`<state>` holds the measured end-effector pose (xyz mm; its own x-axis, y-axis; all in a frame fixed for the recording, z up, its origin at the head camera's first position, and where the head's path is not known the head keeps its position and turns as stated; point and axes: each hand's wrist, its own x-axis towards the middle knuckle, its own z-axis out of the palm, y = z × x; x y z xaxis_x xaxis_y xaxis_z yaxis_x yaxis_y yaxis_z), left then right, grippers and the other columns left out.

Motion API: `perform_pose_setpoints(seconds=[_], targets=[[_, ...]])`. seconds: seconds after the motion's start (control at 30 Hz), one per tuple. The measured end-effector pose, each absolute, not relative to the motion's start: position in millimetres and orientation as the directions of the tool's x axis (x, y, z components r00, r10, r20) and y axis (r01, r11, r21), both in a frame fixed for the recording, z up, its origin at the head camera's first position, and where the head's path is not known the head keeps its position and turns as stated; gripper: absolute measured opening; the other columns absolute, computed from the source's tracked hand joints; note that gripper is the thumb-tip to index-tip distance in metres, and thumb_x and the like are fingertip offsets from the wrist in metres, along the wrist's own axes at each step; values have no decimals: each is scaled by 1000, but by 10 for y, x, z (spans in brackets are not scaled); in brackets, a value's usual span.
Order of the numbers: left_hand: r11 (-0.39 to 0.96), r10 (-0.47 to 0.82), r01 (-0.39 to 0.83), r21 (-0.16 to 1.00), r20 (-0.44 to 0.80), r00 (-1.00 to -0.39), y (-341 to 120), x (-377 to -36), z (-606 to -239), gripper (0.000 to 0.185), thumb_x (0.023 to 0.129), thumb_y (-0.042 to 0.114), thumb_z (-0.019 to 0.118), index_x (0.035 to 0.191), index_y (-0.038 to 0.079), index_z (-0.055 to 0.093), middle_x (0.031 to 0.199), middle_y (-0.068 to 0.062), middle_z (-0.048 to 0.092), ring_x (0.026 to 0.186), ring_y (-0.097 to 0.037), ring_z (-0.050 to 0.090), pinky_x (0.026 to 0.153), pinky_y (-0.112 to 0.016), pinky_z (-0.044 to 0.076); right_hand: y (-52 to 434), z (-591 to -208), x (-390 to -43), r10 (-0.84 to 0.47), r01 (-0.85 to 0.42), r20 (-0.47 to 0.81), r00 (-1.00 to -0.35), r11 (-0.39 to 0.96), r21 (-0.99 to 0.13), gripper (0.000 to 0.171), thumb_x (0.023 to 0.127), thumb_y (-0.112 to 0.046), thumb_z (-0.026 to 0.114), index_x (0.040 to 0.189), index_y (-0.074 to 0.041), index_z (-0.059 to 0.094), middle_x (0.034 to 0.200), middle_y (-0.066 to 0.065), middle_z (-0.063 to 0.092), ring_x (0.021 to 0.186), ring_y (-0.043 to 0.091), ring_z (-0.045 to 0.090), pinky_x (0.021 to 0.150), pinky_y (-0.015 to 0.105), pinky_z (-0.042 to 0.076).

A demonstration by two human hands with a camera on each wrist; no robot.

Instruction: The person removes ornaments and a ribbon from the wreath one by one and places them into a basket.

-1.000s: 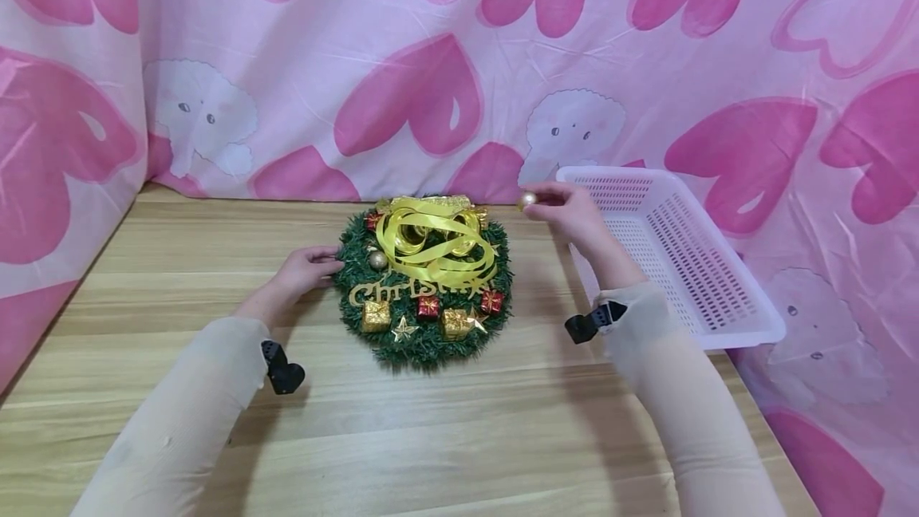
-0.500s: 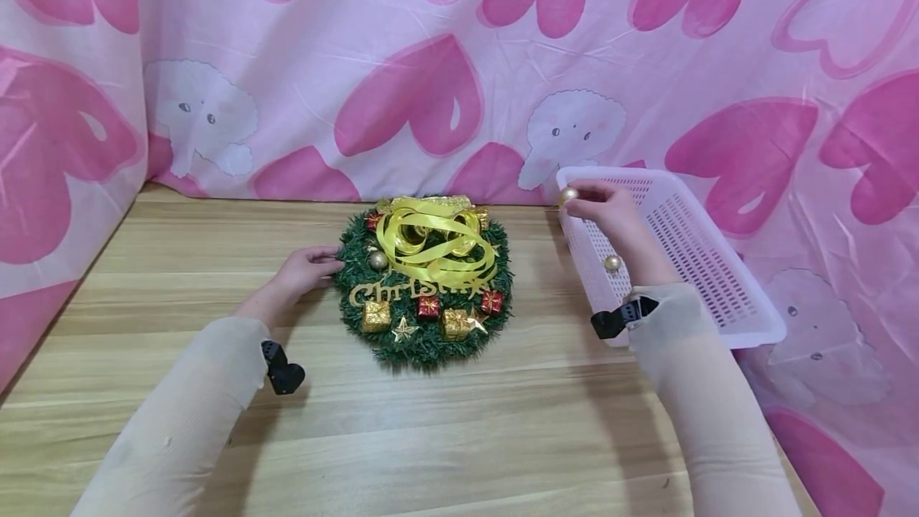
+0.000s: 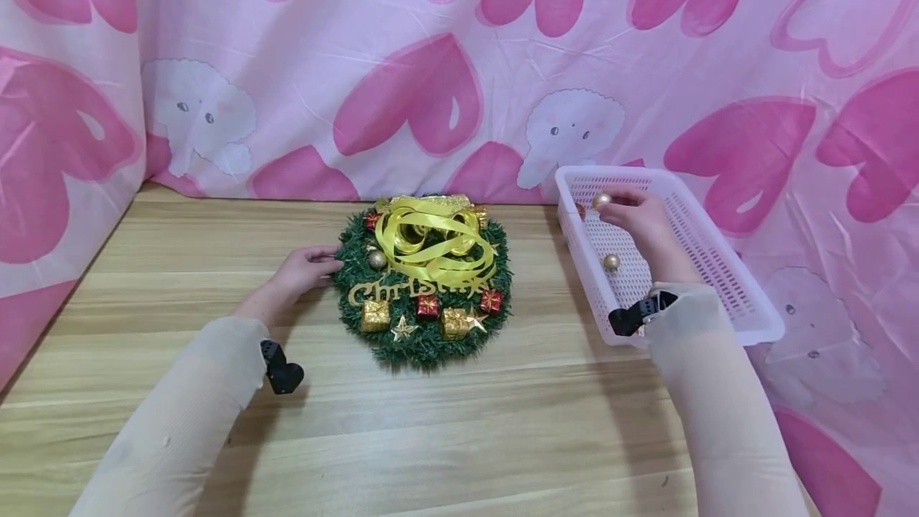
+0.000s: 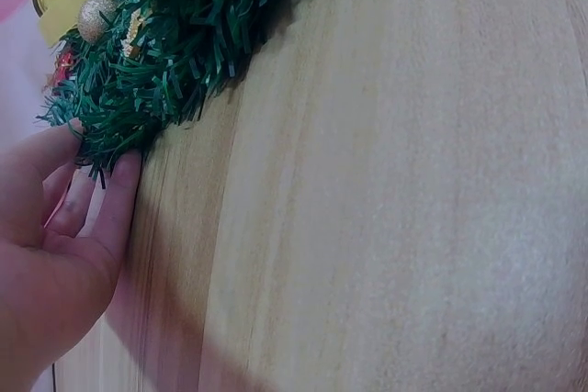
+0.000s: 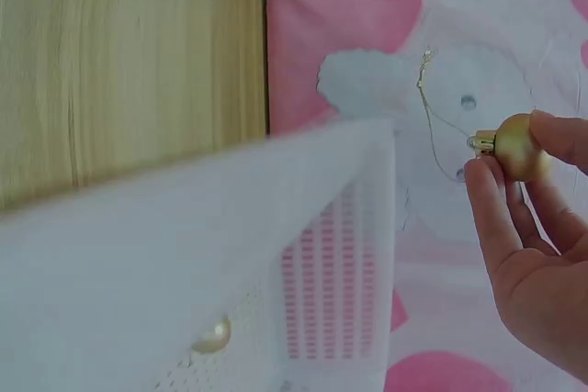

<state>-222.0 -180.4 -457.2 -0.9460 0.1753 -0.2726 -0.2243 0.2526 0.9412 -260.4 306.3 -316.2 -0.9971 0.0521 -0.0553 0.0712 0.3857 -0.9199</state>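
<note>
Since the first head frame, the right hand has shifted rightward with its gold bauble, from over the table to over the far-left part of the white basket; left hand hasn't visibly moved. Right hand: thumb and fingertips pinch the ball, narrow grip. Left hand: fingers loosely extended, tips touching the left edge of the wreath; can't tell if they pinch any tinsel. A second bauble sits in the basket. Handling, my read: held bauble is light, stiff-shelled and smooth, so slippery, and it'd likely roll once loose. May dent or scuff if squeezed hard. Best hold is thumb and fingers spread on opposite sides of the ball, which is roughly the current grip. Wouldn't lift by the cap, could pull out. Cord hangs free as a thin loop; limp, could snag in the basket's slots. Wreath looks soft and springy at the edge; hold by the ring, not the ornaments.
</note>
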Motion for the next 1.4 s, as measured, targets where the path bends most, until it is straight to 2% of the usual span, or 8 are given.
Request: perform_pose_setpoints(seconds=[0.17, 0.27, 0.47, 0.67, 0.77, 0.87, 1.0, 1.4], targets=[[307, 155, -241, 921, -298, -942, -1757, -2218, -4538, 53, 96, 11, 50, 142, -4, 29, 142, -29, 37, 124, -35, 46, 99, -32, 50, 3155, -3209, -2608, 126, 187, -146, -981, 428, -884, 41, 89, -11, 62, 126, 0, 50, 84, -19, 56, 82, -4, 56, 80, 11, 54], [304, 154, -244, 921, -300, -941, -1753, -2215, -4527, 53, 96, 11, 51, 143, -3, 30, 142, -28, 37, 125, -35, 45, 98, -29, 51, 3198, -3242, -2612, 165, 237, -182, -969, 437, -867, 35, 89, -15, 62, 120, -3, 51, 82, -19, 55, 80, -4, 57, 84, 15, 55], [296, 156, -250, 922, -305, -939, -1760, -2216, -4532, 54, 96, 11, 51, 143, -3, 29, 144, -27, 36, 128, -37, 41, 98, -29, 51, 3233, -3238, -2619, 238, 309, -233, -943, 370, -876, 15, 88, -10, 62, 101, -9, 56, 67, -21, 59, 65, -6, 60, 71, 11, 56], [301, 152, -248, 921, -303, -941, -1762, -2219, -4538, 54, 96, 11, 51, 143, -3, 29, 143, -27, 37, 125, -34, 45, 99, -30, 51, 3221, -3195, -2626, 305, 389, -291, -907, 336, -858, 15, 88, -10, 62, 101, -11, 55, 62, -21, 57, 61, -5, 58, 100, 32, 50], [295, 151, -250, 922, -304, -941, -1756, -2220, -4536, 54, 96, 10, 51, 143, -3, 28, 142, -28, 37, 124, -34, 45, 100, -32, 50, 3211, -3183, -2637, 346, 424, -312, -885, 319, -847, 34, 88, -12, 63, 119, -7, 53, 75, -15, 59, 67, -2, 58, 106, 37, 45], [288, 157, -254, 923, -307, -938, -1753, -2217, -4534, 55, 96, 10, 51, 143, -3, 28, 142, -28, 37, 126, -35, 43, 101, -32, 49, 3202, -3176, -2646, 375, 457, -331, -866, 322, -829, 53, 89, -15, 61, 138, -5, 41, 109, 1, 62, 73, 0, 58, 106, 34, 45], [289, 164, -256, 923, -311, -936, -1757, -2215, -4531, 55, 96, 11, 51, 143, -2, 28, 144, -27, 35, 128, -36, 41, 100, -31, 49, 3174, -3159, -2649, 365, 459, -336, -868, 334, -823, 60, 91, -20, 59, 144, -4, 33, 143, 13, 43, 83, 2, 60, 106, 33, 45], [303, 158, -242, 922, -299, -941, -1757, -2221, -4536, 54, 96, 11, 51, 142, -3, 30, 142, -28, 38, 124, -33, 45, 99, -32, 50, 2632, -2947, -2638, 191, 334, -285, -939, 328, -884, 57, 92, -19, 59, 142, -3, 37, 146, 16, 39, 124, 25, 50, 106, 33, 45]])
